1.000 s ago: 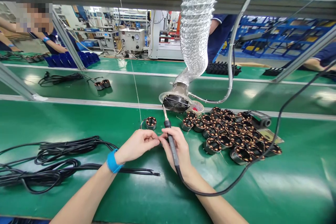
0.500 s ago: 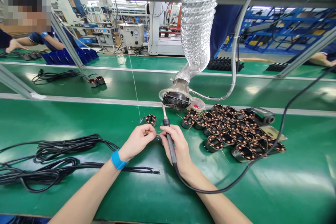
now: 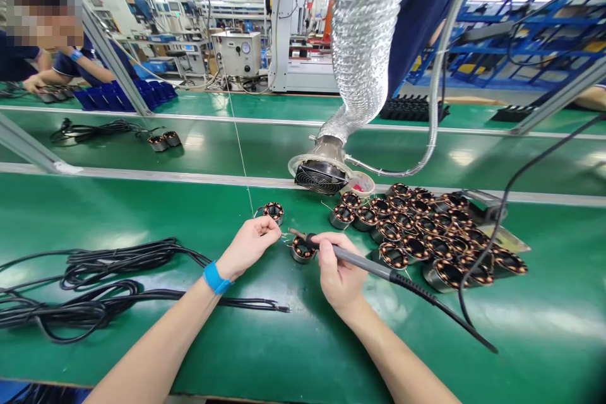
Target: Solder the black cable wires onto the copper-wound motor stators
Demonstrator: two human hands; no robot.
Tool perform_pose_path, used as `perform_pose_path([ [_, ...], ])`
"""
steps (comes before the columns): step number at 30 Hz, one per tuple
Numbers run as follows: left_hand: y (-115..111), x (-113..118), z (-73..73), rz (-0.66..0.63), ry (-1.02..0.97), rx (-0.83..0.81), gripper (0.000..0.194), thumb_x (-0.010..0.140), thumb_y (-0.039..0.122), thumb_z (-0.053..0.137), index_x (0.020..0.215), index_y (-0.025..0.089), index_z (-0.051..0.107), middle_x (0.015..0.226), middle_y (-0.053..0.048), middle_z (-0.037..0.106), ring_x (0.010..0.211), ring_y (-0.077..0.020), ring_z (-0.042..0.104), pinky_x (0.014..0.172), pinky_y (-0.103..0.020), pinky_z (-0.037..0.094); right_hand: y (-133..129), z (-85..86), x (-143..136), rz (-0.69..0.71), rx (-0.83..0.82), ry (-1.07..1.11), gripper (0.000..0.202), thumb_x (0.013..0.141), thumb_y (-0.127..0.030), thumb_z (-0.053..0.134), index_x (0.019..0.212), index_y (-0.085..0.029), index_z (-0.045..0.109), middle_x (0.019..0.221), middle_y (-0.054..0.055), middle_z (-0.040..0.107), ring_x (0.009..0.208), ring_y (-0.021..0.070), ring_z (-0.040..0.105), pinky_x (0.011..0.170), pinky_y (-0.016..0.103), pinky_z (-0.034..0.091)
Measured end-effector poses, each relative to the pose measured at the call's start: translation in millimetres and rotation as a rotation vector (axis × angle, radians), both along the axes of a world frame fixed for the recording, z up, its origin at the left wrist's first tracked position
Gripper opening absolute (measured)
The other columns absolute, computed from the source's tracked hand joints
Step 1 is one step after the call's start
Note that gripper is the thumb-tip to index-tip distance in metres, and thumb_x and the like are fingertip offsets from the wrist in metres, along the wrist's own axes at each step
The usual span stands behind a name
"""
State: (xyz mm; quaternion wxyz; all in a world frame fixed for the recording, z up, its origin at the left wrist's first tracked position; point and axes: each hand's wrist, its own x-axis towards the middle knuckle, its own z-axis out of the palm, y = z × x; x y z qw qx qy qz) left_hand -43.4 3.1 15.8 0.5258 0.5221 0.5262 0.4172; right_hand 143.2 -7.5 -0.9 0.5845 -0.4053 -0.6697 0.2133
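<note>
Metal-sided ring coil with copper windings [image 3: 303, 250]: slips and tugs are the risk

It sits on the glossy green bench [image 3: 260, 353], between the bare left hand [image 3: 255, 241] and the right hand [image 3: 343, 271]. The left thumb and forefinger are pinched together on thin, pale wire ends [image 3: 285, 237]; the right hand grips a grey, pen-shaped soldering iron [image 3: 364, 263], its tip just beside them. Whether tip and wire touch, I cannot tell. If the tip is hot, a small slip could burn the left fingertips or scorch the windings, since the iron's front crosses the coil's rim in this view. No clamp shows, so pulling the wires could slide or tip the coil. The iron's black cord [image 3: 466, 327], near the crowded copper-wound rings [image 3: 421, 227], could snag and jerk the tip.
</note>
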Motion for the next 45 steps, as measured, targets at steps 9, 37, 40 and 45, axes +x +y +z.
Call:
perform_pose_path([
  [9, 0.9, 0.1, 0.6, 0.011, -0.003, -0.016, 0.022, 0.079, 0.034, 0.062, 0.071, 0.016, 0.054, 0.059, 0.007, 0.04, 0.047, -0.0047, 0.026, 0.045, -0.02, 0.019, -1.3, 4.3, -1.7, 0.027, 0.015, -0.041, 0.016, 0.092, -0.022, 0.05, 0.086, -0.02, 0.065, 0.07, 0.0, 0.066, 0.065, 0.0166, 0.067, 0.062, 0.029, 0.052],
  [37, 1.4, -0.5, 0.5, 0.011, -0.007, -0.018, 0.025, 0.079, 0.038, 0.063, 0.07, 0.016, 0.054, 0.057, 0.008, 0.039, 0.047, -0.0051, 0.027, 0.047, -0.021, 0.023, -2.9, 0.3, -0.6, -0.031, -0.017, 0.018, 0.02, 0.093, -0.028, 0.049, 0.087, -0.021, 0.067, 0.069, 0.003, 0.066, 0.066, 0.0198, 0.067, 0.059, 0.032, 0.054],
  [40, 1.3, -0.5, 0.4, 0.014, 0.001, -0.019, 0.026, 0.079, 0.039, 0.064, 0.07, 0.016, 0.054, 0.058, 0.007, 0.041, 0.047, -0.0053, 0.028, 0.047, -0.021, 0.023, -2.7, 0.3, -0.7, -0.035, -0.022, 0.011, 0.02, 0.093, -0.029, 0.049, 0.087, -0.021, 0.067, 0.068, 0.003, 0.065, 0.065, 0.02, 0.067, 0.058, 0.032, 0.054],
  [45, 1.5, -0.6, 0.6, 0.008, -0.001, -0.018, 0.024, 0.079, 0.037, 0.063, 0.07, 0.016, 0.054, 0.057, 0.007, 0.04, 0.046, -0.005, 0.027, 0.046, -0.021, 0.022, -3.2, -0.1, -1.8, -0.029, -0.016, 0.014, 0.019, 0.093, -0.027, 0.05, 0.088, -0.021, 0.067, 0.071, 0.003, 0.066, 0.068, 0.0195, 0.067, 0.061, 0.032, 0.055],
])
